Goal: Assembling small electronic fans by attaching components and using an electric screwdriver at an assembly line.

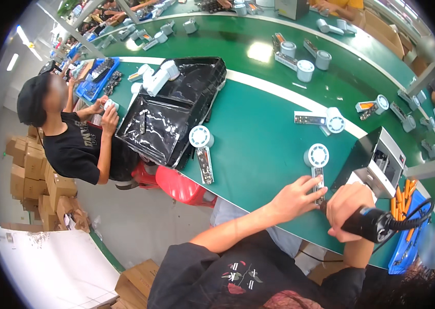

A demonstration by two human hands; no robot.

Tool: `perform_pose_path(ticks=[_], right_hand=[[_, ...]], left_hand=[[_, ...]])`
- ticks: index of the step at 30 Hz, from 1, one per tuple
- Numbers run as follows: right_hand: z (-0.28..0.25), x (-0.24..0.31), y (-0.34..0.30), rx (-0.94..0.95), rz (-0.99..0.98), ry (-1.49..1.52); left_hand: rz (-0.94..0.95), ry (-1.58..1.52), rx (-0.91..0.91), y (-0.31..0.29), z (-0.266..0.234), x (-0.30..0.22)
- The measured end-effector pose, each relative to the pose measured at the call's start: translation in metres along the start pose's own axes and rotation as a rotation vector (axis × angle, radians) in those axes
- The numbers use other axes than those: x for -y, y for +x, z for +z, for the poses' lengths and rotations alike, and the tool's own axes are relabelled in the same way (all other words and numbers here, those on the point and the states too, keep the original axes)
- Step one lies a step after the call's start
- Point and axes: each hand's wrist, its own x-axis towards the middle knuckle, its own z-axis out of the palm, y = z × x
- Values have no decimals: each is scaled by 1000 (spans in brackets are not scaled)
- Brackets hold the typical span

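Note:
On the green table in front of me lies a pale grey handheld fan (318, 155) with a round slotted head and an uncovered handle showing its circuit board. My left hand (297, 200) has its fingers closed over the handle, holding it against the table. My right hand (350, 210) is wrapped round a black electric screwdriver (367, 224) with a coiled black cable. The screwdriver points at the lower end of the handle; the hands partly hide its tip. Close beyond my right hand stands a metal box-shaped machine (377, 159), its front open.
Right of me a blue tray (407, 247) holds orange-handled tools (403, 198). More fans, like one (201, 137) left and one (334, 122) ahead, lie about. A black-lined tray (163, 123) stands left, beside a seated co-worker (70, 134) and a red stool (181, 185).

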Motion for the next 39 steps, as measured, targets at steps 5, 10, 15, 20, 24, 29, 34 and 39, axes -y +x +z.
perform_pose_path(ticks=[5,10,15,20,24,29,34,39], right_hand=[[12,-4,6,5,-45,63],[-3,-2,-22,-81,123,-122],[-21,-15,1,232,13,-79],[-21,35,-12,-177,-102,-115],[-52,77,-53,-222,-236,-103],[-59,89,-76,-542,-115,-137],[-65,81,-71,-656,-103,-126],[-66,67,-60,-560,-115,-157]], left_hand=[[-29,30,-2,-1,-4,0],[-18,34,4,5,-5,-1],[-28,-38,-8,8,-6,6],[-75,-92,22,11,-19,1],[-101,-168,65,16,-15,-1],[-141,-196,64,11,-15,1],[-155,-200,52,15,-8,1],[-132,-187,15,14,-8,2]])
